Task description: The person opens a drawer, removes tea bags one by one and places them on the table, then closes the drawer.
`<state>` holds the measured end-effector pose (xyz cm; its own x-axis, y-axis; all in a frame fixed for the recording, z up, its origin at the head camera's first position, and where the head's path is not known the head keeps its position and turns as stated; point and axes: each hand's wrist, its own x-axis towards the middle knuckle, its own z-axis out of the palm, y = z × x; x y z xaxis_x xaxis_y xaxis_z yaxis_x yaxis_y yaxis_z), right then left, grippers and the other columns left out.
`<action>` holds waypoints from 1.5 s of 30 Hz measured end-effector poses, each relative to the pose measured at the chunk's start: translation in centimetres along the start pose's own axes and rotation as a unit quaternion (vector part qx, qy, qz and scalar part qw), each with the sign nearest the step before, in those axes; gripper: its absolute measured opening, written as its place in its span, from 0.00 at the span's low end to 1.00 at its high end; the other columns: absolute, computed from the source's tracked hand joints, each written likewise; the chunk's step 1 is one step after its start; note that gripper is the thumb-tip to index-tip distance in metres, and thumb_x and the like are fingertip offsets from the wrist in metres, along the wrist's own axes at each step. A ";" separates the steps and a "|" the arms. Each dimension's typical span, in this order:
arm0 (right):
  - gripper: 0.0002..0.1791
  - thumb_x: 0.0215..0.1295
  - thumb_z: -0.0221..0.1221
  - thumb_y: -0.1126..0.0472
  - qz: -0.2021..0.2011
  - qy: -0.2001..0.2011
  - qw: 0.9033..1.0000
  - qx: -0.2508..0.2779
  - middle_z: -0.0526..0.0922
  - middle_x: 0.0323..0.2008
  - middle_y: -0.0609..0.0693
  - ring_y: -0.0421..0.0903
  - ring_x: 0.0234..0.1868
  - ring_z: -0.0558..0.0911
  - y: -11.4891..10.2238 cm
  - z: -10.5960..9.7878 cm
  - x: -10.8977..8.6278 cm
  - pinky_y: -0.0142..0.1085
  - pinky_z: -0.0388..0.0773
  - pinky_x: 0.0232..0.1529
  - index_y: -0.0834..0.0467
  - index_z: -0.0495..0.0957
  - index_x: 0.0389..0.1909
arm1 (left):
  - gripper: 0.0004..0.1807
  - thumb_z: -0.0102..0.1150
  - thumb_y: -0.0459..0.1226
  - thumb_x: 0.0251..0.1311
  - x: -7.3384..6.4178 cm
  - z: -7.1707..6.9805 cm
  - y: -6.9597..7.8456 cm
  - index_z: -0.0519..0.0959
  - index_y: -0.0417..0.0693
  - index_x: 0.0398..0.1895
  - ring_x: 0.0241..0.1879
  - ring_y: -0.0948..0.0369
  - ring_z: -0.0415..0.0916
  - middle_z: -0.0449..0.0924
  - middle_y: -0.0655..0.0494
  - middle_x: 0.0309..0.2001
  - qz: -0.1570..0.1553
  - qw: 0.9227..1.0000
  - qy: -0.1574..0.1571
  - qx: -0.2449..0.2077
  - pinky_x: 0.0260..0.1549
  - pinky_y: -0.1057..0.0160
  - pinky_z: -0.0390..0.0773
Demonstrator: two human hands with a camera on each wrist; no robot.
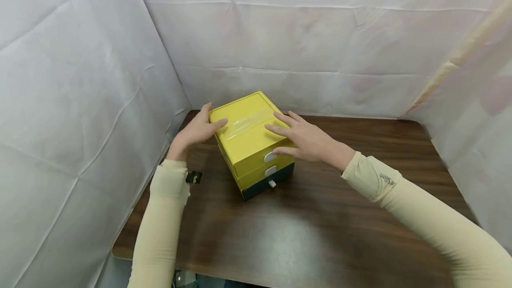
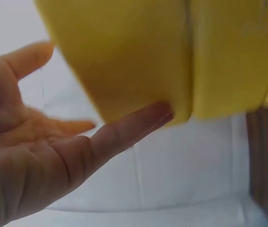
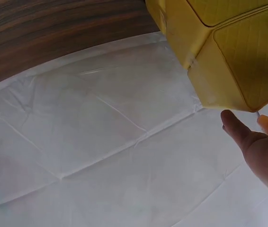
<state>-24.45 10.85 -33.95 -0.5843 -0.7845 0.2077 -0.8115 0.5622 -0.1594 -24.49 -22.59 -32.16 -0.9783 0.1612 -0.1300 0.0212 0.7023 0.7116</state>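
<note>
A yellow box point(image 1: 250, 123) stands turned at an angle on the table, with two yellow drawers bearing white pull tabs point(image 1: 270, 157) and a dark green drawer point(image 1: 266, 182) at the bottom. Clear tape point(image 1: 246, 124) runs across its lid. My left hand point(image 1: 198, 128) is at the box's left upper edge, thumb reaching over the lid. In the left wrist view its extended fingers overlap the yellow wall point(image 2: 120, 56). My right hand point(image 1: 304, 139) spreads its fingers at the right side of the box, fingertips right by the edge in the right wrist view.
The dark wooden table point(image 1: 340, 217) is enclosed by white sheeting at the left, back point(image 1: 300, 43) and right. The box stands near the back left of the tabletop. A small black item point(image 1: 194, 177) shows beside the left sleeve cuff.
</note>
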 end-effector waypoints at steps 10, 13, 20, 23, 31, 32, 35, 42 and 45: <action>0.34 0.69 0.55 0.41 -0.010 0.026 0.999 0.024 0.54 0.73 0.61 0.60 0.71 0.57 -0.1 0.3 -0.7 0.50 0.55 0.68 0.50 0.64 0.72 | 0.50 0.54 0.53 0.67 -4.6 4.9 0.0 0.34 0.44 0.78 0.74 0.52 0.28 0.29 0.43 0.76 0.078 0.995 0.026 -0.057 0.69 0.46 0.42; 0.33 0.69 0.56 0.43 -0.011 0.024 0.999 0.034 0.54 0.73 0.62 0.60 0.71 0.58 -0.1 0.4 -1.0 0.51 0.58 0.67 0.51 0.65 0.71 | 0.50 0.54 0.53 0.66 -5.6 6.2 0.3 0.34 0.48 0.78 0.74 0.55 0.24 0.23 0.47 0.76 0.071 0.993 0.026 -0.088 0.69 0.47 0.44; 0.30 0.68 0.58 0.47 0.020 0.026 0.999 0.043 0.59 0.70 0.65 0.63 0.67 0.62 -0.1 0.8 -2.8 0.52 0.59 0.66 0.54 0.69 0.68 | 0.49 0.54 0.50 0.67 -5.6 8.1 0.9 0.32 0.54 0.78 0.73 0.60 0.25 0.18 0.52 0.75 0.071 0.980 0.029 -0.182 0.68 0.52 0.51; 0.30 0.68 0.59 0.49 0.029 0.031 0.998 0.038 0.60 0.70 0.65 0.63 0.66 0.65 0.0 0.9 -3.6 0.52 0.61 0.64 0.54 0.69 0.69 | 0.47 0.54 0.47 0.68 -5.1 8.5 1.2 0.34 0.54 0.78 0.74 0.61 0.26 0.19 0.53 0.76 0.078 0.979 0.028 -0.189 0.68 0.52 0.50; 0.30 0.68 0.60 0.49 0.058 0.062 0.996 0.009 0.63 0.68 0.64 0.62 0.63 0.69 -0.2 0.8 -4.9 0.50 0.65 0.62 0.52 0.69 0.69 | 0.48 0.53 0.46 0.67 -3.6 9.1 1.9 0.30 0.60 0.78 0.74 0.49 0.39 0.25 0.56 0.76 0.080 0.975 0.025 -0.207 0.64 0.48 0.59; 0.30 0.67 0.60 0.49 0.060 0.066 0.996 0.007 0.63 0.68 0.65 0.63 0.62 0.69 -0.3 0.9 -5.0 0.50 0.66 0.61 0.52 0.69 0.68 | 0.49 0.53 0.45 0.67 -3.4 9.2 1.9 0.30 0.60 0.77 0.73 0.47 0.40 0.26 0.56 0.76 0.083 0.973 0.023 -0.213 0.64 0.47 0.60; 0.30 0.67 0.60 0.49 0.069 0.073 0.995 0.003 0.64 0.67 0.66 0.63 0.61 0.70 -0.7 1.4 -5.3 0.50 0.68 0.60 0.53 0.69 0.68 | 0.48 0.52 0.44 0.68 -3.0 9.7 1.4 0.29 0.58 0.77 0.73 0.45 0.40 0.27 0.55 0.77 0.086 0.970 0.017 -0.225 0.64 0.45 0.59; 0.30 0.68 0.59 0.47 0.085 0.075 0.994 -0.002 0.65 0.67 0.64 0.64 0.60 0.71 -1.1 2.7 -5.0 0.49 0.71 0.57 0.52 0.70 0.68 | 0.46 0.48 0.44 0.70 -2.7 10.4 0.0 0.28 0.59 0.77 0.74 0.52 0.42 0.29 0.52 0.76 0.068 0.966 0.009 -0.251 0.62 0.46 0.62; 0.29 0.68 0.58 0.48 0.091 0.084 0.992 -0.007 0.66 0.67 0.64 0.64 0.58 0.72 -1.0 3.1 -4.9 0.50 0.71 0.56 0.52 0.70 0.68 | 0.45 0.47 0.44 0.71 -2.1 10.6 -0.3 0.27 0.61 0.77 0.73 0.54 0.45 0.29 0.53 0.76 0.068 0.964 0.003 -0.257 0.60 0.48 0.65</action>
<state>-20.78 13.34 -37.78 -0.7128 -0.6165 0.3344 -0.6925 0.6942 -0.1963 -20.27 -15.78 -39.36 -0.9748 0.2230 -0.0086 0.0460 0.2387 0.9700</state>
